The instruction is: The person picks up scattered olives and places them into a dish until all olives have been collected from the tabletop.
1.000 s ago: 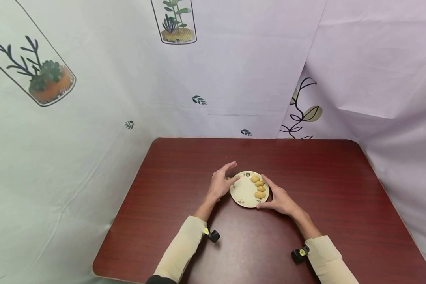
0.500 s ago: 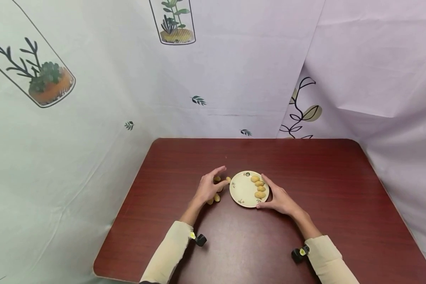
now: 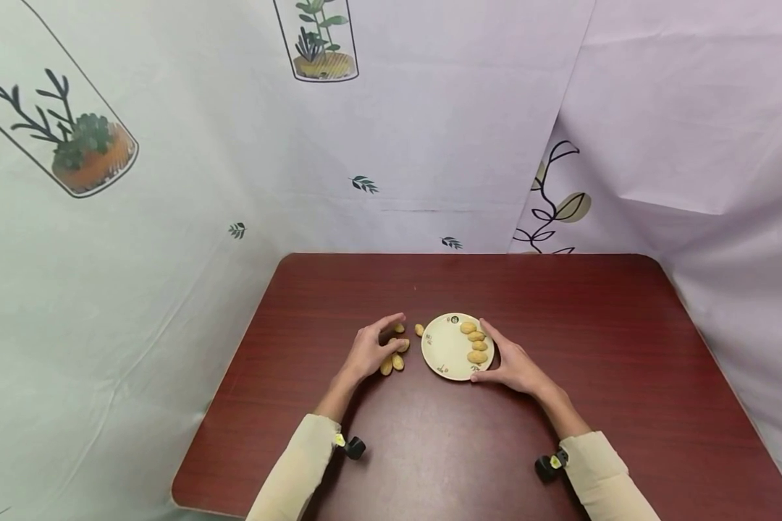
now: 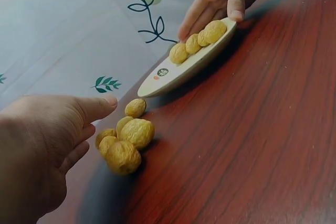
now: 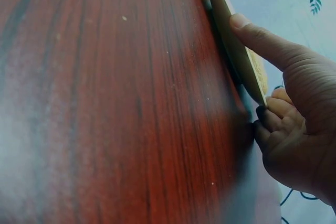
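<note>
While R hand (image 3: 512, 367) pinches plate (image 3: 443, 353) btwn fingers (image 3: 492, 333) — L hand (image 3: 367, 351) nr yellow lumps (image 4: 137, 132), fingers spread.

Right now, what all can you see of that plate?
The plate is round, cream-coloured and shallow, with small dark and brown motifs near its rim; it could be ceramic or plastic. It appears to rest face up on the table. Four wrinkled yellow-brown lumps lie in a curved row along its right side, and the right hand holds that edge between thumb and fingers.
</note>
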Available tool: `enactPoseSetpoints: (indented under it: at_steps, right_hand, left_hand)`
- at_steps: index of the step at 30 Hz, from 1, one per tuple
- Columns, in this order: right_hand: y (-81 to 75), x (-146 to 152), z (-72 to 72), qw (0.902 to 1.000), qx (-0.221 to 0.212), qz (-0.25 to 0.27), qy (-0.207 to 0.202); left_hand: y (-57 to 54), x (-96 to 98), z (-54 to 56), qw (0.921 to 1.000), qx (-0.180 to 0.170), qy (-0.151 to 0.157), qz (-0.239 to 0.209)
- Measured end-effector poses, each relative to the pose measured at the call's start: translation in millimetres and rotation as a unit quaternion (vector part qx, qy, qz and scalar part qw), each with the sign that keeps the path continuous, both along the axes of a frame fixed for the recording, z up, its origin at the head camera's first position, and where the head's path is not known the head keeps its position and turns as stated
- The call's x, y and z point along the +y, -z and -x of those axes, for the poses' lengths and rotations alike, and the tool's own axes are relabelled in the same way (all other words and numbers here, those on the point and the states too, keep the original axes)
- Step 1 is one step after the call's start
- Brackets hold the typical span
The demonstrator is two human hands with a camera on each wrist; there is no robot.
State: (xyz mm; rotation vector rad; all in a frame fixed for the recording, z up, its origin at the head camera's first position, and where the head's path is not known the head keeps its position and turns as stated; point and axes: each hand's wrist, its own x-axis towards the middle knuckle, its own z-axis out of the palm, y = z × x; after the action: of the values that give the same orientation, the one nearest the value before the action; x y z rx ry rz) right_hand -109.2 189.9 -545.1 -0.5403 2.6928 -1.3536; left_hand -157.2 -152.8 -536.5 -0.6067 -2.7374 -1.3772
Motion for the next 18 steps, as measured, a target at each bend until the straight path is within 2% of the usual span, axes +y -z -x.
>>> enactPoseSetpoints:
  at_steps: [12, 18]
  right_hand:
    - [1.2, 0.0, 1.1, 1.0, 0.002, -0.009, 0.003]
    - [1.9, -0.4, 0.9, 1.0, -0.002, -0.007, 0.005]
  left_hand:
    - [1.9, -7.8, -4.7, 0.9997, -0.019, 0.014, -0.003]
    - [2.8, -10.1, -5.1, 0.9998, -0.015, 0.016, -0.002]
